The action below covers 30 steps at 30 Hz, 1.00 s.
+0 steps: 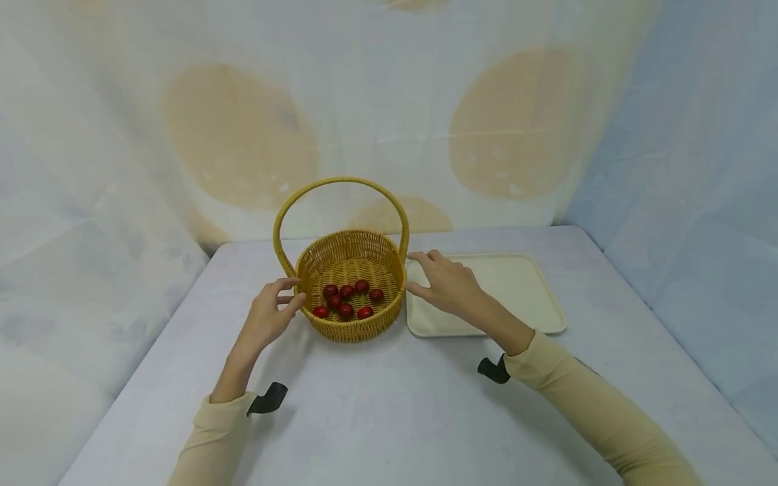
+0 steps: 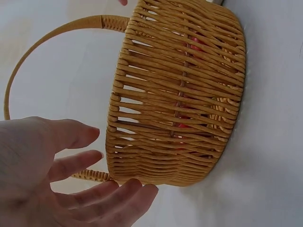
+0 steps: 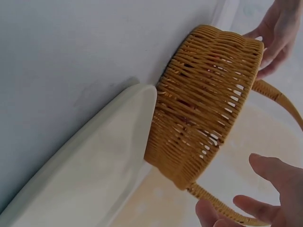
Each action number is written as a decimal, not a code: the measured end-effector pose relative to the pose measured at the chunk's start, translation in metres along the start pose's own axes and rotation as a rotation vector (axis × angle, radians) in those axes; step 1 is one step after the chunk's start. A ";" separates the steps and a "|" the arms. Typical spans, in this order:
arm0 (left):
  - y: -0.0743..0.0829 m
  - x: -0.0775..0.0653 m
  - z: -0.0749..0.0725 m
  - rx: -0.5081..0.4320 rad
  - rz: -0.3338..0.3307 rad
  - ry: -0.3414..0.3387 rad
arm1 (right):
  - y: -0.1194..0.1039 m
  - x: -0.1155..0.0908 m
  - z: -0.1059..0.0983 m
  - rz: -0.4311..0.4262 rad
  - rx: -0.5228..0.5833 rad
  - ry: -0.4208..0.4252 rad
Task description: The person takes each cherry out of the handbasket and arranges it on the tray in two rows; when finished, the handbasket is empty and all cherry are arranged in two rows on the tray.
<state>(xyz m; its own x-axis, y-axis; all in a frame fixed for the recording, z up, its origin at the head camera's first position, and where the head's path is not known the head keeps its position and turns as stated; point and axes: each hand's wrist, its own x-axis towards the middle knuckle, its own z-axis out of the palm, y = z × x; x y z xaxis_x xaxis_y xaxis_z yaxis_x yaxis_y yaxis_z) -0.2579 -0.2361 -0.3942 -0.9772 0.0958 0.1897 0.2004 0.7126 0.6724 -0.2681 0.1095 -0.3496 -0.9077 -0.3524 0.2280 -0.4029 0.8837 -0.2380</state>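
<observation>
A yellow-brown wicker basket (image 1: pixel 355 331) with a tall arched handle stands upright on the table. Several small, round, dark red fruits (image 1: pixel 346 291) lie on its floor; their exact kind is unclear. At the basket's left side is my left hand (image 1: pixel 267 314), its fingers spread and loosely bent. In the left wrist view the fingertips of that hand (image 2: pixel 71 184) reach the basket wall (image 2: pixel 175 94) near the handle's foot, while the thumb stays apart from the rim. My right hand (image 1: pixel 450 283) is by the right rim, thumb and fingers spread, with nothing gripped.
A cream rectangular tray (image 1: pixel 504 283) lies right beside the basket, partly under my right forearm in the head view. The pale table (image 1: pixel 377 418) is bordered by hanging patterned cloth (image 1: pixel 389 101) at the back and both sides.
</observation>
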 end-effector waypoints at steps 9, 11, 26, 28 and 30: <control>-0.003 0.003 0.000 -0.059 -0.050 -0.034 | -0.008 0.020 0.007 -0.070 0.030 -0.011; -0.004 0.003 0.000 -0.079 -0.062 -0.045 | -0.009 0.026 0.010 -0.075 0.046 -0.024; -0.009 0.003 0.000 -0.249 -0.110 -0.096 | -0.022 0.059 0.028 -0.147 0.160 -0.102; -0.009 0.002 0.000 -0.278 -0.116 -0.103 | -0.024 0.063 0.030 -0.142 0.179 -0.128; -0.008 0.001 0.000 -0.308 -0.124 -0.107 | -0.026 0.068 0.032 -0.149 0.191 -0.142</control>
<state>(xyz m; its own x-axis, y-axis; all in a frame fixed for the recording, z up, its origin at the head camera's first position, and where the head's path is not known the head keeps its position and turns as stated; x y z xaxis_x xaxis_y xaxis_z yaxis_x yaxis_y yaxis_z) -0.2606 -0.2419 -0.3996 -0.9940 0.1054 0.0281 0.0758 0.4819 0.8729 -0.3234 0.0522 -0.3580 -0.8385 -0.5260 0.1423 -0.5361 0.7496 -0.3882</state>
